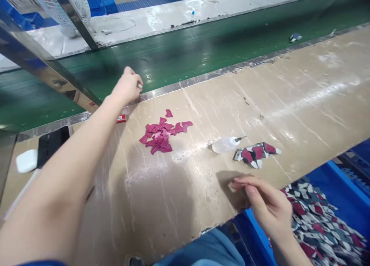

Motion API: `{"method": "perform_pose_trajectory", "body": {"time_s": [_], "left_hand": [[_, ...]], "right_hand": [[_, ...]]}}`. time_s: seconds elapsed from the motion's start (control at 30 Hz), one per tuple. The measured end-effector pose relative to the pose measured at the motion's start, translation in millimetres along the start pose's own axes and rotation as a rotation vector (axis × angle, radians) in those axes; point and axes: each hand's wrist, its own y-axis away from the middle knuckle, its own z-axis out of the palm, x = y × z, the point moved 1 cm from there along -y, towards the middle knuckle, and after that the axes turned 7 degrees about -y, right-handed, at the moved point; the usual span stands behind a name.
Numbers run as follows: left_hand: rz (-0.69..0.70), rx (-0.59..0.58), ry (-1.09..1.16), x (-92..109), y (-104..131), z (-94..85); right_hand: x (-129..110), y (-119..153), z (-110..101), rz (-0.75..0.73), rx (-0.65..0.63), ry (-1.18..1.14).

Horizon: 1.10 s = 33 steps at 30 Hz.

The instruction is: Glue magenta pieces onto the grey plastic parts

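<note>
My left hand (127, 86) reaches far out to the metal edge of the green conveyor belt (185, 54), fingers pinched on something small and pale that I cannot make out. My right hand (264, 202) rests at the near edge of the tan worktable (289, 100), fingers loosely together, nothing clearly in it. Between them lies a pile of magenta cut pieces (162, 135). A clear squeeze bottle (225, 144) with a needle tip lies on its side beside a small stack of patterned pieces (256, 153).
A blue crate (341, 181) at the lower right holds several patterned pieces (318, 216). At the left lie a black phone (52, 143), a white case (26, 160) and a small red item (121, 119). A metal frame post (43, 66) and a white fan (62, 8) stand at the back left.
</note>
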Motion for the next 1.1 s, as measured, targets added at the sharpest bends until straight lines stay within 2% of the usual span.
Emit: {"method": "perform_pose_trajectory", "body": {"time_s": [0.1,0.2,0.27,0.37,0.43,0.53,0.63,0.77,0.87,0.93,1.03,1.1], "left_hand": [[-0.002,0.110,0.006,-13,42,-26.5],[0.015,0.137,0.014,-12,114,-38.6],[0.045,0.127,0.017,-4,173,-38.3],[0.125,0.245,0.057,17,257,-30.8],[0.067,0.285,0.151,32,300,-23.0],[-0.114,0.253,0.262,49,342,-10.3],[-0.227,0.201,0.376,60,369,2.0],[-0.359,0.150,0.564,84,386,13.8],[-0.441,0.173,0.709,107,383,16.2],[-0.436,0.136,0.780,116,376,16.1],[-0.450,0.090,0.738,118,372,15.2],[-0.461,0.114,0.741,116,373,15.9]], "right_hand": [[5,-13,29,0.196,0.007,-0.386],[12,-31,51,0.339,-0.044,-0.606],[20,-40,57,0.489,-0.113,-0.806],[32,-48,55,0.616,-0.240,-0.989],[38,-51,51,0.606,-0.299,-0.965],[41,-56,46,0.581,-0.311,-0.885],[28,-58,54,0.576,-0.287,-0.864],[-2,-44,84,0.614,-0.258,-0.852],[-18,-26,104,0.548,-0.257,-0.789],[-19,-14,110,0.472,-0.212,-0.707],[-13,3,108,0.354,-0.118,-0.518],[-8,12,105,0.275,-0.083,-0.411]]}}
